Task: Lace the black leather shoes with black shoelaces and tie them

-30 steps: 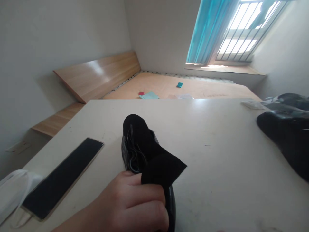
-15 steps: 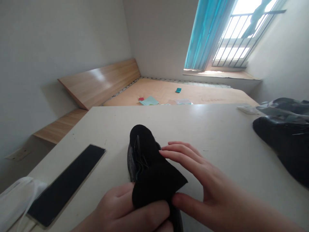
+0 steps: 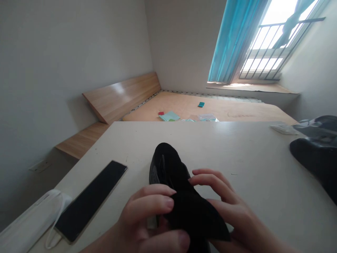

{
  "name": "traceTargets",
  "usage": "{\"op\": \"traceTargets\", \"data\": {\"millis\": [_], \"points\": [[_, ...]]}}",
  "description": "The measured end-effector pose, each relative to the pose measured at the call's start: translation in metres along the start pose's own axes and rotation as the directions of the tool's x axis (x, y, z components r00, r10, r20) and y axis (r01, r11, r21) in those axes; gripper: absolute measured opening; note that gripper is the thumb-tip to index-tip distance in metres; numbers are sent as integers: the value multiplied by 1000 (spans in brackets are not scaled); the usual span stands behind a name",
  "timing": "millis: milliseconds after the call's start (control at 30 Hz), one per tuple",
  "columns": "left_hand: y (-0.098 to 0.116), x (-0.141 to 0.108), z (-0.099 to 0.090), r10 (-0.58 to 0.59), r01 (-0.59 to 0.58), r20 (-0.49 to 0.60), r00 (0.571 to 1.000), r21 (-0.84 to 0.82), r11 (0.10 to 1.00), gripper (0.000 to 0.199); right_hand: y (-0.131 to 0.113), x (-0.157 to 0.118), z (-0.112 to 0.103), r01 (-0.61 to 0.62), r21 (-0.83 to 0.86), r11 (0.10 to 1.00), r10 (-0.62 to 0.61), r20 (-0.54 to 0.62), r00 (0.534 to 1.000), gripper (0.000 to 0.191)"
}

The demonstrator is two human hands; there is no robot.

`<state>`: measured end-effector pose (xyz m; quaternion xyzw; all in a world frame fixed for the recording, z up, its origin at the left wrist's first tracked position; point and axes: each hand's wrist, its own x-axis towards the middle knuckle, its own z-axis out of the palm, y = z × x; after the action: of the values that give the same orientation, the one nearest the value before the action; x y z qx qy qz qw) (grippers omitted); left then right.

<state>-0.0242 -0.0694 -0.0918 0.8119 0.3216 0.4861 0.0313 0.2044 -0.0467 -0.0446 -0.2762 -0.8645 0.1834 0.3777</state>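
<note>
A black shoe (image 3: 158,165) lies on the white table in front of me, toe pointing away, with a broad black flap (image 3: 197,214) of matt material over its opening. Whether the flap is a tongue or a loose insole I cannot tell. My left hand (image 3: 150,214) grips the near left side, fingertips on top of the flap and thumb lower down. On the other side my right hand (image 3: 229,203) has its fingers bent against the shoe's right edge and the flap, its thumb partly hidden behind the material.
A dark phone (image 3: 92,200) and a white pouch-like item with a cord (image 3: 39,218) lie on the left of the table (image 3: 252,151). Another black shoe (image 3: 313,158) and clear plastic (image 3: 321,126) are at the right. Beyond stands a bed (image 3: 184,100) with small packets.
My left fingers have lifted from under the flap onto its upper left edge. My right fingers have bent inward, and the flap's corner now droops lower to the right. The view has shifted.
</note>
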Motion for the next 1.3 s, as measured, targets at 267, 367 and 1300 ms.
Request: {"op": "traceTargets", "data": {"millis": [267, 367, 1300], "points": [[-18, 51, -23, -183, 137, 315, 931, 163, 977, 58, 7, 2, -5, 102, -26, 994, -105, -132, 986, 12], [-22, 48, -20, -228, 226, 329, 917, 43, 973, 34, 16, -1, 1, 136, -28, 990, -139, -148, 979, 15], [-46, 47, -23, -722, 326, 307, 620, 736, 593, 58, 17, -24, -3, -222, -11, 975, 212, -250, 945, 33]]}}
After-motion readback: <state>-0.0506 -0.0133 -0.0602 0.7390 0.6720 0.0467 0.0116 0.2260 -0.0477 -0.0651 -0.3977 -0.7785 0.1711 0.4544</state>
